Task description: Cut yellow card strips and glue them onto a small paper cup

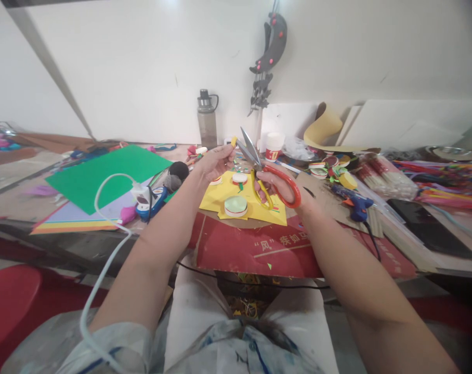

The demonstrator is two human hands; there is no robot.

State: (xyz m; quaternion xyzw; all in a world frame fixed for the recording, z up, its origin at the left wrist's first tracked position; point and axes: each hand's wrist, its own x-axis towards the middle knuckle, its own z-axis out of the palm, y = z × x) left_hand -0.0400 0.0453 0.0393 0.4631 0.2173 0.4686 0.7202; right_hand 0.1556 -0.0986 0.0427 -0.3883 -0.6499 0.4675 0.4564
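Note:
My right hand (273,186) grips a pair of scissors (249,151) with one red and one yellow handle loop, its blades spread apart and tilted up to the left. Between the fingertips of my left hand (216,160) is a small yellow paper piece (234,141), right beside the blades. Whether a blade touches it I cannot tell. Below both hands lie yellow paper sheets (212,200). On them sit a round white-sided piece with a pale green top (236,206) and a smaller white round piece (239,178) with a green bit.
A red printed board (236,246) lies along the front edge. To the left are green paper (107,176) and a power strip (150,202) with a white cable. A bottle (208,122) and paper cup (274,146) stand behind; a blue glue gun (356,205) and dark phone (431,228) lie right.

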